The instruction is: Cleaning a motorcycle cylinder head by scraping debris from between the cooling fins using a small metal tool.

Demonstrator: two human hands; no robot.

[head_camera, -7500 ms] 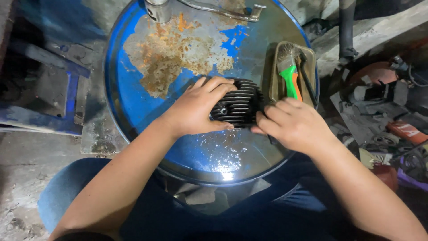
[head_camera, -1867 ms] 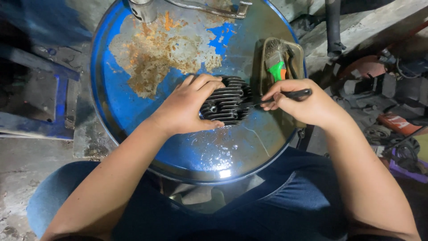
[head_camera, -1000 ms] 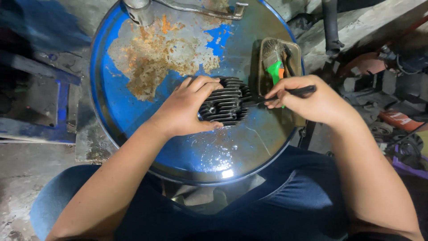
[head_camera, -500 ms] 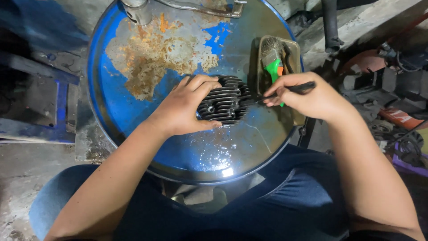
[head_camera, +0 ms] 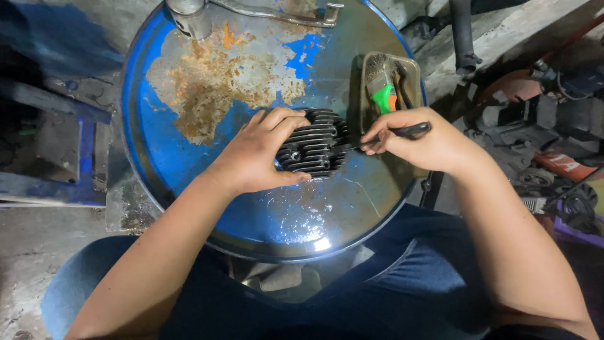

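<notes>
On the lid of a rusted blue drum, we clamp our left hand over a black finned engine part lying near the lid's right side. Our right hand pinches a slim dark tool, its tip set against the part's fins. Just behind it, a green-handled brush rests in a small tray.

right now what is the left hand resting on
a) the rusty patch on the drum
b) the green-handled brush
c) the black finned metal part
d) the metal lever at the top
c: the left hand lies over the black finned metal part on the blue drum top, fingers curled across its fins.
</notes>
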